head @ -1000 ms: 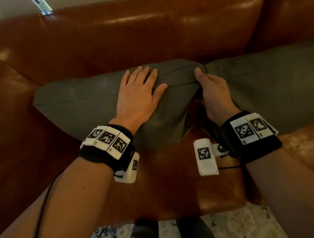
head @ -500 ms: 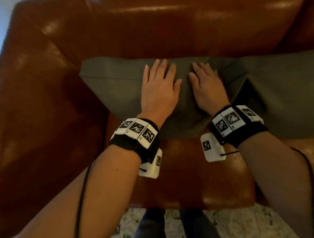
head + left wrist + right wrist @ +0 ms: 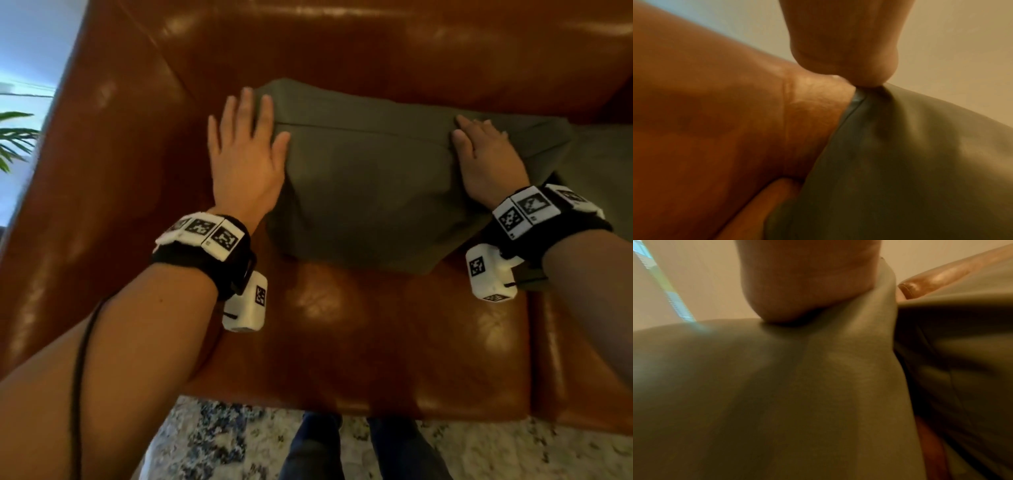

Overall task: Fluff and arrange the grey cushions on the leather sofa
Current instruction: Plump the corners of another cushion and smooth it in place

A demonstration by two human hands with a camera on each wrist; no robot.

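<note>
I see a speckled rug (image 3: 212, 442) on the floor in front, with my dark trouser legs (image 3: 370, 448) over it. A green plant (image 3: 13, 137) shows at far left by a bright window (image 3: 20, 51).

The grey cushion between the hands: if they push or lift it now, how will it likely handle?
The grey cushion probably gives rather than resists: fabric dents under the left hand and right hand. It likely sags if lifted by one edge. On the glossy leather sofa it may slide easily.
</note>
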